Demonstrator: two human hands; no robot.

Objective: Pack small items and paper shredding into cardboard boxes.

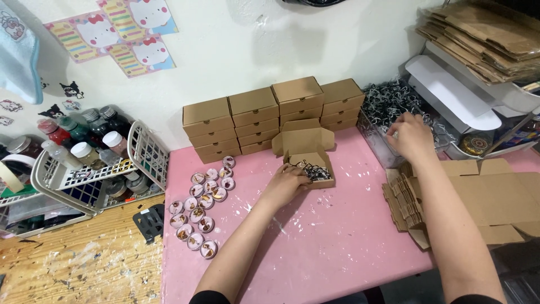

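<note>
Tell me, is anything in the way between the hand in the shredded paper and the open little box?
Nothing visible blocks it. The right hand is in the shredded paper; between it and the open box, steadied by the left hand, lies only bare pink table.

both forearms are bare and enter from the bottom edge, dark sleeve ends just showing at the elbows. the left arm runs up and to the right, its wrist straight, and the left hand [288, 183] lies palm down with the fingers curled loosely forward. the right arm stretches farther up and slightly left, nearly straight. the right hand [410, 137] is seen from the back, knuckles up, fingers bent downward and drawn together at the tips.
</note>
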